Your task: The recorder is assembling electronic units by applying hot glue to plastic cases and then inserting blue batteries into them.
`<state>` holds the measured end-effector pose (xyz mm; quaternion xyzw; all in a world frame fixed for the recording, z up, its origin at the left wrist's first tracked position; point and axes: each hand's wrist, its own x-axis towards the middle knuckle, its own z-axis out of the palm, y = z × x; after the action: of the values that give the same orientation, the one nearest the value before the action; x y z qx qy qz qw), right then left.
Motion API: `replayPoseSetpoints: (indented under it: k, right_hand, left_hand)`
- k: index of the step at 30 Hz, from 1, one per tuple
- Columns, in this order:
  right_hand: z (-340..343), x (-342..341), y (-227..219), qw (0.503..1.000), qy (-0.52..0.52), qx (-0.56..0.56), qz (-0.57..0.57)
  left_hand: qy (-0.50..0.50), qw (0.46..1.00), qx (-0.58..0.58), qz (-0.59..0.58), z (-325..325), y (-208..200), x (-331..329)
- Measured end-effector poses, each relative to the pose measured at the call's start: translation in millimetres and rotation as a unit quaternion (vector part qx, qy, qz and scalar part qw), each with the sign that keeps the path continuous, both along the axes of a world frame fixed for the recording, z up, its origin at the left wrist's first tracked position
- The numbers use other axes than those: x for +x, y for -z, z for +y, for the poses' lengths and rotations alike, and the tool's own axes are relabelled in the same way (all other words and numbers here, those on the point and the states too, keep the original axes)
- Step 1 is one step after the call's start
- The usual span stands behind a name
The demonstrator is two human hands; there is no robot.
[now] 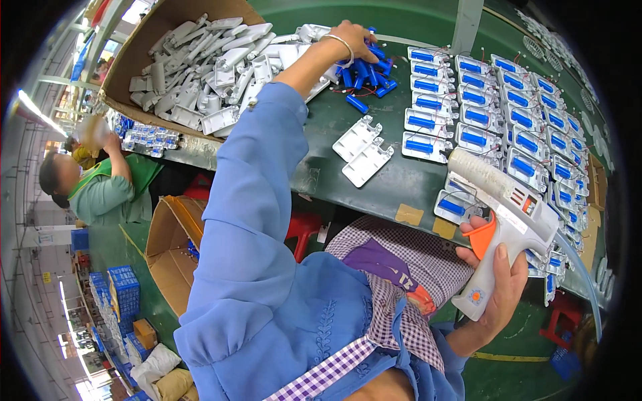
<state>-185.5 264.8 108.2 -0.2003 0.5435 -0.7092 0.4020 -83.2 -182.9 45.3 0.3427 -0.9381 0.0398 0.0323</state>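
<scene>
My left hand (351, 41) reaches to the far side of the bench, fingers bent and closed over the pile of blue cylindrical batteries (364, 75) with thin wires. A battery shows at its fingertips; the grip is partly hidden. One loose battery (357, 103) lies just in front of the pile. Two white plastic housings (367, 166), without batteries, rest overlapping nearer to me. In my right hand (503, 284) is a grey hot glue gun (515, 210) with an orange trigger, its nozzle end pointing up and left over the rows of battery-fitted housings (473, 115).
A cardboard box (124, 67) on its side spills white housings (221, 70) onto the green bench (314, 170). The glue gun's hose or cord (580, 274) trails down at right. A co-worker (100, 187) sits at left. Another carton (167, 234) and a red stool (303, 230) stand below.
</scene>
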Motion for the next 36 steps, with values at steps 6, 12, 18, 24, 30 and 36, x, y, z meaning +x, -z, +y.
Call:
replayPoseSetpoints:
  k: [6, 12, 18, 24, 30, 36]
  right_hand:
    - [-1, 5, -2, 1.0, -0.024, 0.008, 0.0]
    - [-6, 10, -2, 0.999, -0.044, 0.005, 0.005]
    - [-8, 11, 0, 0.995, -0.088, 0.021, 0.052]
    - [-8, 20, -2, 0.993, -0.101, 0.012, 0.055]
    - [-6, 24, -4, 0.993, -0.1, 0.01, 0.06]
    - [-4, 24, -4, 0.991, -0.106, 0.01, 0.082]
  left_hand:
    - [-0.003, 0.969, -0.042, 0.242, 49, -18, 50]
    - [0.0, 0.987, 0.083, 0.14, 194, 6, 96]
    - [0.009, 0.986, 0.057, 0.155, 227, 35, 104]
    - [0.072, 0.983, 0.064, 0.157, 208, 41, 109]
    - [0.066, 0.966, 0.086, 0.235, 187, 26, 100]
    - [0.103, 0.984, -0.081, 0.121, 135, 50, 77]
